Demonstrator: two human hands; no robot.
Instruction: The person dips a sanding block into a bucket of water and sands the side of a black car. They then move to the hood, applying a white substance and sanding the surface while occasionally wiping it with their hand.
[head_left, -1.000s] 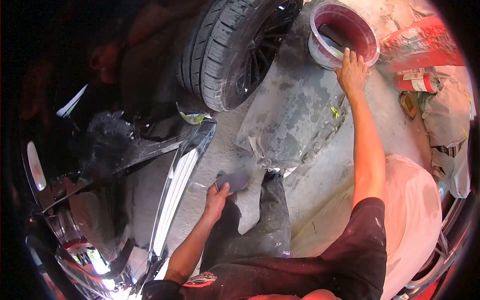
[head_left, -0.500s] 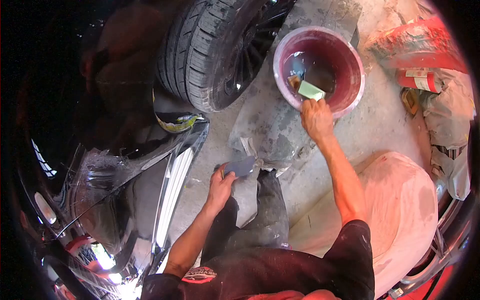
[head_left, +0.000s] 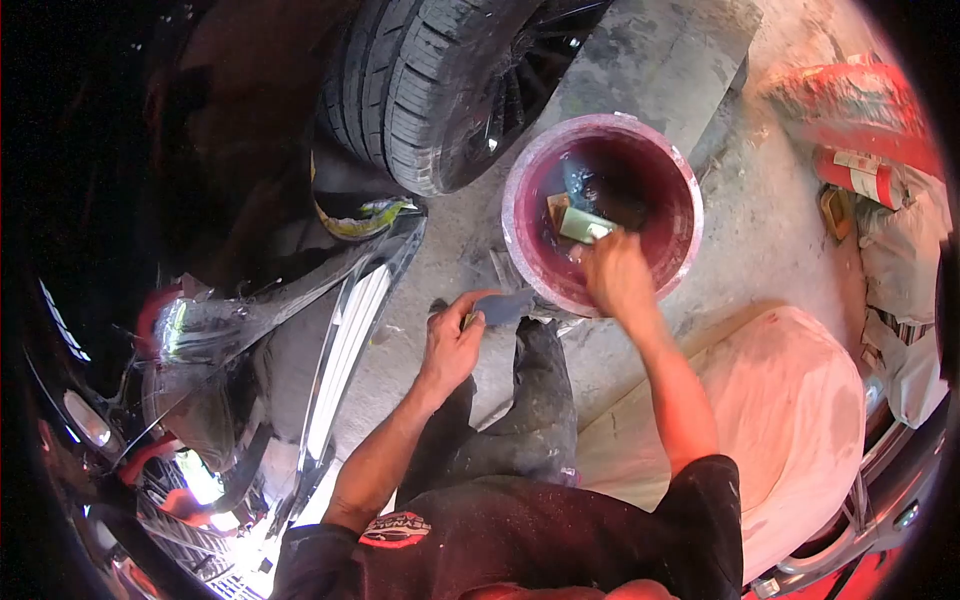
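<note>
My left hand (head_left: pixel 455 340) pinches a dark grey sheet of sandpaper (head_left: pixel 503 306), holding it by one end beside the bucket's near left rim. Inside the purple-red bucket (head_left: pixel 516 200), my right hand (head_left: pixel 617 272) has its fingers closed on a pale green block (head_left: pixel 587 226). Beside that block lies a small brown piece (head_left: pixel 557 206), and something bluish shows deeper in the dark water. My right fingertips are partly blurred.
On the left is a black car body with a scuffed panel (head_left: pixel 210 330) and a tyre (head_left: pixel 430 110). A board (head_left: pixel 660 70) lies on the concrete behind the bucket. At right are a covered rounded shape (head_left: pixel 770 400), a red can (head_left: pixel 860 178) and grey wrapping (head_left: pixel 905 235).
The bucket has come nearer to me. My right hand has gone from its near rim to inside it, still with the green block. My left hand has risen slightly with the sandpaper.
</note>
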